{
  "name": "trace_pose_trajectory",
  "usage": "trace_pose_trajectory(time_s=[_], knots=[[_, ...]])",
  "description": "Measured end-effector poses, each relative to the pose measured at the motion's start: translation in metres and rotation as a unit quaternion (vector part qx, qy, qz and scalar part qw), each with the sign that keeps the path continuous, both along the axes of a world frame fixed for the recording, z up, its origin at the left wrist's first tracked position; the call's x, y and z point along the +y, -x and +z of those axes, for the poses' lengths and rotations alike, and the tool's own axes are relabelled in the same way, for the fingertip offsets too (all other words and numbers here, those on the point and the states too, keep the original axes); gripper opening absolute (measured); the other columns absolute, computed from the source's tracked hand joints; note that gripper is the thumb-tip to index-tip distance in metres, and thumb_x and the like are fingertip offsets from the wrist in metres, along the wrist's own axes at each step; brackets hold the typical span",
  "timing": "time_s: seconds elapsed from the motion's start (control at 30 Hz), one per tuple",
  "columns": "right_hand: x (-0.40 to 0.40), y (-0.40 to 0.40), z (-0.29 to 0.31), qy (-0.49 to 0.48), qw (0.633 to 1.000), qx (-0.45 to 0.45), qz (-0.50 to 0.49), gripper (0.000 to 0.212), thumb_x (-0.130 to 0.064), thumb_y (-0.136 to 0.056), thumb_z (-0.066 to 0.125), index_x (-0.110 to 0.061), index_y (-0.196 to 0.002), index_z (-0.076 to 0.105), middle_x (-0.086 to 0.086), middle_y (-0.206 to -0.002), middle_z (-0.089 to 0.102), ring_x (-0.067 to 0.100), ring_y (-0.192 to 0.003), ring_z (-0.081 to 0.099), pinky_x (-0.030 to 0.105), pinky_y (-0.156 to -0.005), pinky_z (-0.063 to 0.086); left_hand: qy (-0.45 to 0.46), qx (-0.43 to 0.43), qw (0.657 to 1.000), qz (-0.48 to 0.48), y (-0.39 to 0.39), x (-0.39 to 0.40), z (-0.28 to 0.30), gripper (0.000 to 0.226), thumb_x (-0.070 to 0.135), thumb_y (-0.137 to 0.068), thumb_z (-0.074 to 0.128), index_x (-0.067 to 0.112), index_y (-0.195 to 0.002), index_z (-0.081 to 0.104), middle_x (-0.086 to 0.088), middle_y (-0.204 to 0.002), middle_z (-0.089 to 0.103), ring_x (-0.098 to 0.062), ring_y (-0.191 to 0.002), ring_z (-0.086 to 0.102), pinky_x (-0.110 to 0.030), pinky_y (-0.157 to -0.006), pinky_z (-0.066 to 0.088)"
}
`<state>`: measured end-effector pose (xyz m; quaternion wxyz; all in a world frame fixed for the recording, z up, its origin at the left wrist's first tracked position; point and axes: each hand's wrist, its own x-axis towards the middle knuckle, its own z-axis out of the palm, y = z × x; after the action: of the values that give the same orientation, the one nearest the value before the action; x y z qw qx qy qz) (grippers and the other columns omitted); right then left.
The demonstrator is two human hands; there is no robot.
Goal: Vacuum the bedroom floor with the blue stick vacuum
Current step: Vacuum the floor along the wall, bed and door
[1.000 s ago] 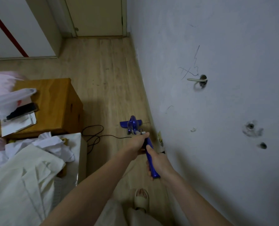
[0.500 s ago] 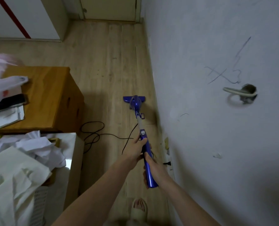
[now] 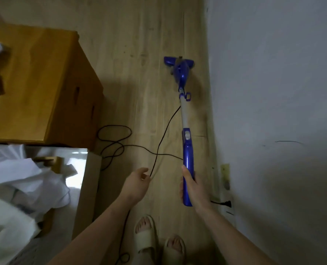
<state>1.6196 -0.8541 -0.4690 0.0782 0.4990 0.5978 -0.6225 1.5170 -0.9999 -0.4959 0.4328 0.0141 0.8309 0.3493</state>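
My right hand has its grip wrapped fully round the low end of the vacuum handle, thumb laid up the blue shaft, so I can steer the stick one-handed along the wall. The vacuum runs from my hand toward 12 o'clock, its head flat on the floor just beside the skirting, which I judge is the strip I am working. My left hand is off the stick; its fingers curl loosely at the cord, which ends at my fingertips, and I seem to be lifting it aside, though I cannot tell whether I truly pinch it or only touch it. That makes sense to me: the cord leaves the shaft, crosses itself at about 10 o'clock from my right hand, and lies in loose loops on the floor at the foot of the cabinet, so it could snag under the head if left slack. The plug sits in the wall at 3 o'clock from my right wrist. The cabinet stands at 10 o'clock and narrows the lane; below it, at 8 o'clock, a box heaped with white paper crowds my left arm. My slippers are at 6 o'clock, with more cord trailing beside them.
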Motion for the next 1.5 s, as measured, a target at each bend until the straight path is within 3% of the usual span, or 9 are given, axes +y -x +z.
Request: trace_pose_trajectory(time_s=[0.1, 0.2, 0.27, 0.57, 0.73, 0.83, 1.1, 1.33, 1.5], knots=[[0.0, 0.03, -0.065, 0.001, 1.0, 0.014, -0.016, 0.032, -0.041, -0.096, 0.052, -0.01, -0.091, 0.053, 0.006, -0.061, 0.055, 0.015, -0.046, 0.052, 0.024, -0.044, 0.047, 0.038, 0.045, 0.998, -0.022, 0.026, -0.002, -0.069, 0.039, 0.016, -0.099, 0.043, 0.014, -0.138, 0.049, -0.007, -0.114, 0.065, -0.01, -0.068, 0.059, -0.016, -0.058, 0.045], [0.001, 0.055, -0.131, -0.004, 1.0, 0.03, -0.008, 0.025, -0.037, -0.098, 0.049, -0.014, -0.09, 0.051, 0.003, -0.061, 0.054, 0.01, -0.046, 0.053, 0.02, -0.044, 0.046, 0.062, 0.054, 0.996, -0.021, 0.049, 0.006, -0.143, 0.041, 0.014, -0.098, 0.044, 0.013, -0.138, 0.049, -0.008, -0.132, 0.057, -0.02, -0.112, 0.058, -0.023, -0.089, 0.044], [0.0, 0.07, -0.177, -0.001, 0.999, 0.044, -0.01, 0.024, -0.038, -0.098, 0.048, -0.016, -0.089, 0.05, 0.002, -0.06, 0.054, 0.011, -0.047, 0.052, 0.022, -0.045, 0.047, 0.071, 0.061, 0.996, -0.01, 0.066, 0.014, -0.192, 0.042, 0.012, -0.097, 0.043, 0.011, -0.139, 0.048, -0.008, -0.138, 0.053, -0.023, -0.12, 0.054, -0.029, -0.101, 0.043], [-0.034, 0.122, -0.35, 0.031, 0.995, 0.093, 0.01, 0.023, -0.045, -0.097, 0.049, -0.021, -0.098, 0.049, 0.005, -0.069, 0.055, 0.015, -0.056, 0.055, 0.029, -0.057, 0.05, 0.164, 0.141, 0.976, -0.031, 0.142, 0.017, -0.371, 0.049, 0.013, -0.095, 0.046, 0.007, -0.143, 0.04, -0.017, -0.145, 0.038, -0.032, -0.134, 0.035, -0.038, -0.109, 0.032], [-0.047, 0.13, -0.41, 0.03, 0.992, 0.114, 0.04, 0.025, -0.051, -0.094, 0.05, -0.026, -0.095, 0.05, 0.01, -0.077, 0.055, 0.026, -0.069, 0.057, 0.048, -0.075, 0.054, 0.206, 0.145, 0.968, -0.006, 0.165, -0.006, -0.437, 0.054, 0.022, -0.094, 0.053, 0.008, -0.144, 0.036, -0.02, -0.141, 0.042, -0.035, -0.132, 0.035, -0.042, -0.108, 0.035], [-0.043, 0.131, -0.432, 0.033, 0.992, 0.115, 0.04, 0.032, -0.052, -0.093, 0.05, -0.021, -0.102, 0.051, 0.008, -0.08, 0.058, 0.024, -0.073, 0.059, 0.044, -0.077, 0.054, 0.216, 0.16, 0.963, 0.026, 0.168, -0.025, -0.465, 0.065, 0.024, -0.095, 0.055, 0.009, -0.151, 0.024, -0.018, -0.149, 0.034, -0.033, -0.137, 0.032, -0.042, -0.112, 0.031], [-0.03, 0.142, -0.455, 0.01, 0.992, 0.12, 0.029, 0.041, -0.046, -0.097, 0.046, -0.008, -0.113, 0.05, 0.009, -0.077, 0.057, 0.019, -0.066, 0.058, 0.031, -0.066, 0.055, 0.3, 0.274, 0.913, -0.023, 0.165, -0.04, -0.489, 0.024, 0.012, -0.094, 0.053, 0.008, -0.117, 0.063, -0.014, -0.127, 0.049, -0.032, -0.118, 0.043, -0.038, -0.096, 0.038], [-0.019, 0.128, -0.406, -0.004, 0.995, 0.099, 0.021, 0.04, -0.048, -0.097, 0.045, -0.011, -0.112, 0.05, 0.007, -0.079, 0.056, 0.019, -0.069, 0.058, 0.038, -0.075, 0.054, 0.182, 0.127, 0.975, -0.021, 0.119, -0.042, -0.448, 0.018, 0.021, -0.098, 0.047, 0.011, -0.111, 0.054, -0.007, -0.101, 0.059, -0.026, -0.094, 0.056, -0.034, -0.081, 0.044], [-0.008, 0.099, -0.328, -0.017, 0.995, 0.098, 0.009, 0.031, -0.042, -0.1, 0.043, -0.011, -0.1, 0.051, 0.002, -0.061, 0.054, 0.011, -0.051, 0.054, 0.025, -0.054, 0.053, 0.082, 0.143, 0.986, 0.012, 0.078, -0.042, -0.373, 0.013, 0.011, -0.094, 0.053, 0.013, -0.103, 0.062, -0.003, -0.093, 0.065, -0.019, -0.085, 0.06, -0.032, -0.073, 0.049]])
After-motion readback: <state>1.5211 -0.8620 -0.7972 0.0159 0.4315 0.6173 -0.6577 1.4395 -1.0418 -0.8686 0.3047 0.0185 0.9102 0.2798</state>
